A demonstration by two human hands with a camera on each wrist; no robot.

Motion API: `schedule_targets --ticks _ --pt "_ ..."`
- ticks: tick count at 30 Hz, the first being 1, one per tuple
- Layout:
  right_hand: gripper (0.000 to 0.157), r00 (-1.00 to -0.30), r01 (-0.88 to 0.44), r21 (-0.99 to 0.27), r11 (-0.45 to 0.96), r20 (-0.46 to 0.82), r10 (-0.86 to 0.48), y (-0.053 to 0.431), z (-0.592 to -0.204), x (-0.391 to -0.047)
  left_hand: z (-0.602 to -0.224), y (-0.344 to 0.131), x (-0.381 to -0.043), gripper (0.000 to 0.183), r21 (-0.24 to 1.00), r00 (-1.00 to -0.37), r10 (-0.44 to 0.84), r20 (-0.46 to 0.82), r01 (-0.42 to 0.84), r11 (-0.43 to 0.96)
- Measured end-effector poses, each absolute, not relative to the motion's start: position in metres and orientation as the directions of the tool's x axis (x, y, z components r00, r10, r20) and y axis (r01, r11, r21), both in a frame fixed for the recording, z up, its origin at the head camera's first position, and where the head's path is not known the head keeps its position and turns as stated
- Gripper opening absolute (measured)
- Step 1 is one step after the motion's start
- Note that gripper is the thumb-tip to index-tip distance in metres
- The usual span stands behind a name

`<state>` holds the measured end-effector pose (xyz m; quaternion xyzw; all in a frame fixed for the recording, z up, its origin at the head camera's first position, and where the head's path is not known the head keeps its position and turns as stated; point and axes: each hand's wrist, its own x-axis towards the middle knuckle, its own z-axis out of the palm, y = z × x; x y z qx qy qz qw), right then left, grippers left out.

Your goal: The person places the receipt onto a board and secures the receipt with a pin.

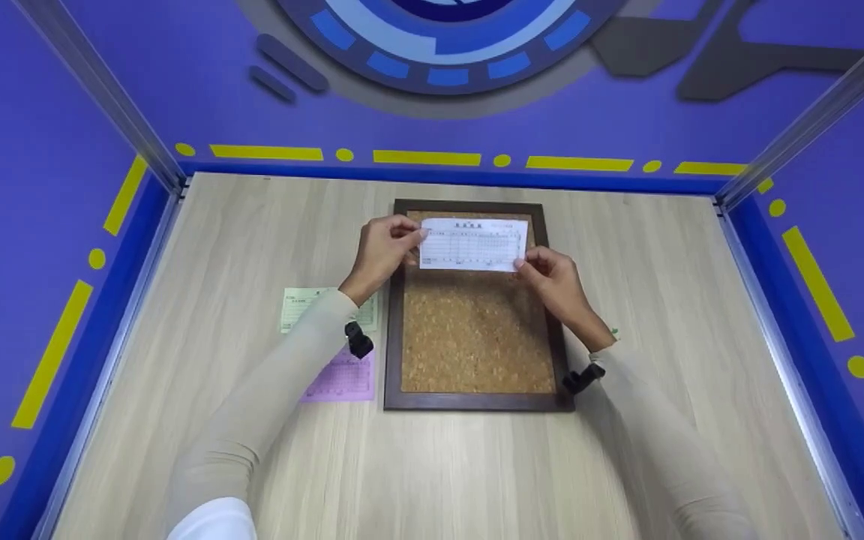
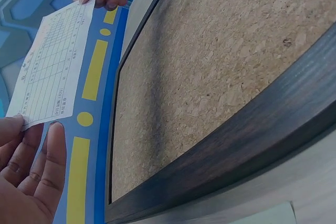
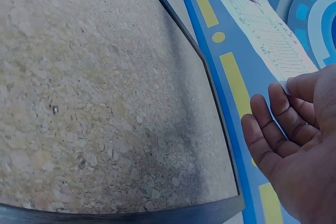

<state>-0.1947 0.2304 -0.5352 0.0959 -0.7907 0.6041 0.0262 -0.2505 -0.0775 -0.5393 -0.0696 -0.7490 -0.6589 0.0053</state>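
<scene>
A white printed form [image 1: 473, 245] with a ruled grid is held up above the top part of a cork board [image 1: 477, 337] in a dark wooden frame. My left hand [image 1: 387, 251] pinches the paper's left edge between thumb and fingers. At the lower right corner, my right hand [image 1: 554, 283] pinches it the same way. Both wrist views show the form [image 2: 50, 66] stretched between the two hands, apart from the cork. The right hand's other fingers [image 3: 268, 129] are loosely bent below the paper.
Left of the board, a green form [image 1: 301, 304] lies on the wooden table [image 1: 432, 472], partly covered by the left forearm. Below it is a pink form [image 1: 346, 379], also partly hidden. Blue panels with yellow marks [image 1: 427, 157] enclose the table's back and sides.
</scene>
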Motion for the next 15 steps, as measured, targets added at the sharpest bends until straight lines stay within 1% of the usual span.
schedule_targets --ticks 8,14,15 --pt "0.013 -0.986 -0.15 -0.957 0.25 0.127 -0.104 0.229 -0.536 -0.196 -0.544 -0.074 -0.254 0.01 0.98 -0.993 0.089 0.075 0.09 0.179" --pt "0.013 -0.989 -0.132 -0.959 0.249 0.109 -0.104 0.229 -0.539 -0.199 -0.549 -0.073 -0.258 0.012 0.978 -0.994 0.088 0.066 0.082 0.194" --pt "0.013 -0.989 -0.129 -0.959 0.252 0.106 -0.102 0.231 -0.544 -0.202 -0.55 -0.072 -0.258 0.012 0.978 -0.994 0.088 0.065 0.081 0.193"
